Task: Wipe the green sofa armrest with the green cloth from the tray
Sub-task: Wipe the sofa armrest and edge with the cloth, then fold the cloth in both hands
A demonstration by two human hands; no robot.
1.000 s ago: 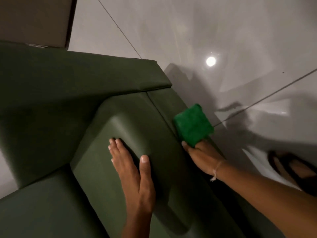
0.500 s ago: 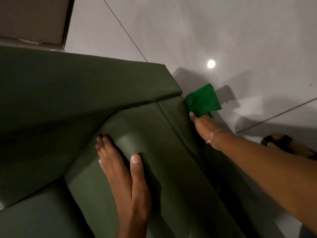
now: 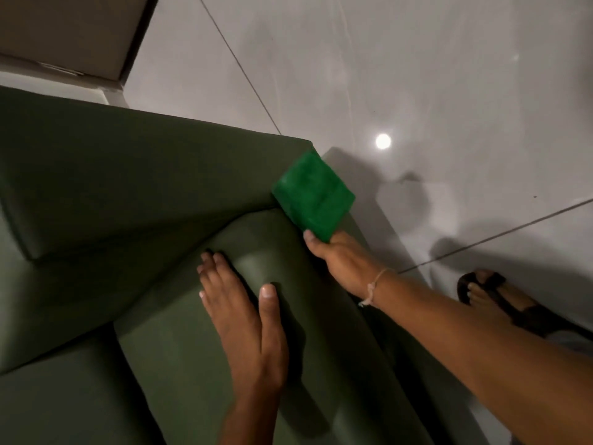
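Pressing 1 green cloth (image 3: pixel 313 194) w/ right hand (image 3: pixel 345 261) on armrest (image 3: pixel 199 342).

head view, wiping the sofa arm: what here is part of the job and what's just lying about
Part of the job:
- folded bright green cloth, held by the right hand
- dark green upholstered sofa armrest
- left hand, flat on the armrest

Just lying about:
- glossy grey tiled floor
- black sandal on a foot
- beige cabinet panel, top left
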